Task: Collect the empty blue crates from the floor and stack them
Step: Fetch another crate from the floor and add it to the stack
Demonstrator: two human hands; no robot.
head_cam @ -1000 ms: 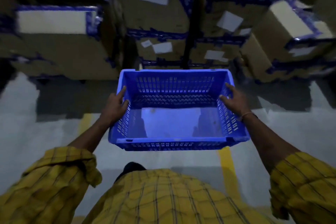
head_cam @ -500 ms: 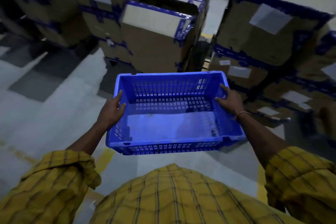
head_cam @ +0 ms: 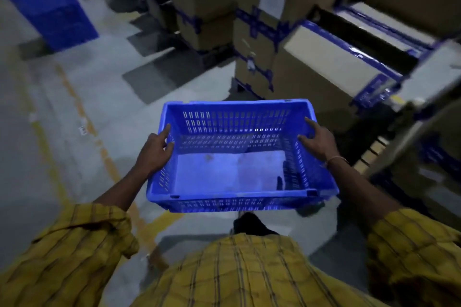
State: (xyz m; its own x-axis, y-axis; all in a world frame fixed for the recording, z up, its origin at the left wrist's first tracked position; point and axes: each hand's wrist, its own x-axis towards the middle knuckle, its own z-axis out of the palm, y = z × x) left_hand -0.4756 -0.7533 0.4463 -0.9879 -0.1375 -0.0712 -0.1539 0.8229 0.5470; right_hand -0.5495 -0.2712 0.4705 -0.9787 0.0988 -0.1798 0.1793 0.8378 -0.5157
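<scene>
Fingers [head_cam: 166, 129] of left hand [head_cam: 154, 151] curled over left rim of blue crate [head_cam: 232, 172], thumb outside; fingers of right hand [head_cam: 319, 141] spread, draped over right rim. Crate empty, held level, clear of floor [head_cam: 82, 112], ahead of waist. Blue stack [head_cam: 50, 10] far left, well apart. Cardboard boxes [head_cam: 264, 32] close on right. Advised: keep crate level, swing wide of boxes, align rims squarely before lowering onto stack.

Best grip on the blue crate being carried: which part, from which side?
Grip the crate by its two short side rims, one hand per side from outside, as the left hand and right hand do now. It's wide, open-topped and level, so opposed side grips balance it.
</scene>
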